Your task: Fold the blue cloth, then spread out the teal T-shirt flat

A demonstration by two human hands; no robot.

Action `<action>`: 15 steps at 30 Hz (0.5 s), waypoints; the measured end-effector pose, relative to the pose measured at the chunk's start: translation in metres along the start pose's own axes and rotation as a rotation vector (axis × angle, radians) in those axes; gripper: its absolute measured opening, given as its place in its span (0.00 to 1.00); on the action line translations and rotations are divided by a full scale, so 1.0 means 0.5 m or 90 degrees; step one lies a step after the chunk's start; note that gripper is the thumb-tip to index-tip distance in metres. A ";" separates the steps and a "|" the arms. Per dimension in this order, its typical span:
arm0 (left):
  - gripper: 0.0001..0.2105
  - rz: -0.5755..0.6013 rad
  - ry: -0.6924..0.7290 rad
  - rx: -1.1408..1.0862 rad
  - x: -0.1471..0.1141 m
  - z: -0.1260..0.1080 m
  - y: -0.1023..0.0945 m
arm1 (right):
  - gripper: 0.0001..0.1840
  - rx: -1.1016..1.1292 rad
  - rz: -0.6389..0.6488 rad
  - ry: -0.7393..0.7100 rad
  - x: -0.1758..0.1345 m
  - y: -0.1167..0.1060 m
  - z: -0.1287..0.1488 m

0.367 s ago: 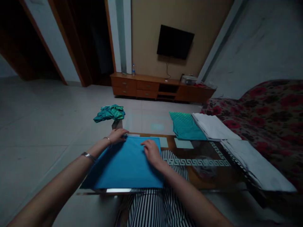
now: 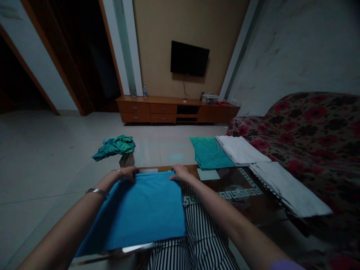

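Blue cloth [image 2: 143, 212]: a flat, folded rectangle of plain bright blue fabric, laid in the lower centre-left of the frame on the near end of a glass table [image 2: 239, 195]; its surface is smooth, its far edge straight.
Left hand [image 2: 128, 173]: set on the far left corner of the blue cloth, fingers curled onto the edge; whether the fabric is pinched cannot be told. Two bangles are worn on the forearm.
Right hand [image 2: 178, 173]: laid on the far right corner of the cloth, fingers pressed down flat on the edge rather than closed around it.
Change from the earlier frame: the right hand has been moved from the cloth's middle to its far edge; the view has been shifted, so that the cloth is seen lower and larger.
Crumpled green cloth [image 2: 114, 146]: heaped beyond the left hand, left of centre.
Folded teal cloth [image 2: 209, 153]: laid flat at the table's far right.
White folded cloths [image 2: 242, 150]: just beside the teal one, more along the right edge.
Floral sofa [image 2: 309, 123]: right of the frame.
Television [image 2: 189, 58]: on the far wall, above a wooden cabinet [image 2: 174, 108].
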State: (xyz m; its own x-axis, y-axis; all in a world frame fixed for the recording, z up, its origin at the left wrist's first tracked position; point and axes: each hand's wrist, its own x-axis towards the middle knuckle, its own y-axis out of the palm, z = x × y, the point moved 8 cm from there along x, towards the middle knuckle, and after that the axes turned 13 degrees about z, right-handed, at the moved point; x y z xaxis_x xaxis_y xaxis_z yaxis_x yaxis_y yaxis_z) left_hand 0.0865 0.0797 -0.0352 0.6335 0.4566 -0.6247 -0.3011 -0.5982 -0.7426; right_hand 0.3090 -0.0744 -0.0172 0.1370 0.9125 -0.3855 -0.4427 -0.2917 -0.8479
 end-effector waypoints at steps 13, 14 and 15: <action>0.22 0.020 0.046 -0.061 -0.008 -0.012 -0.005 | 0.18 0.105 0.084 -0.169 0.011 0.006 0.019; 0.22 0.020 0.042 -0.059 -0.005 -0.018 -0.006 | 0.21 0.120 0.086 -0.183 0.008 0.004 0.014; 0.22 0.014 0.038 -0.057 -0.003 -0.024 -0.008 | 0.23 0.139 0.089 -0.200 0.006 0.003 0.007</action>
State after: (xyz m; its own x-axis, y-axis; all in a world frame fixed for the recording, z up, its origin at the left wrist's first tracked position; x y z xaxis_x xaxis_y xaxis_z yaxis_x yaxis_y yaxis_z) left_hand 0.0954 0.0737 -0.0284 0.6692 0.4039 -0.6237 -0.2526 -0.6657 -0.7022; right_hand 0.3056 -0.0709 -0.0182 -0.2009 0.9212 -0.3332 -0.6207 -0.3829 -0.6842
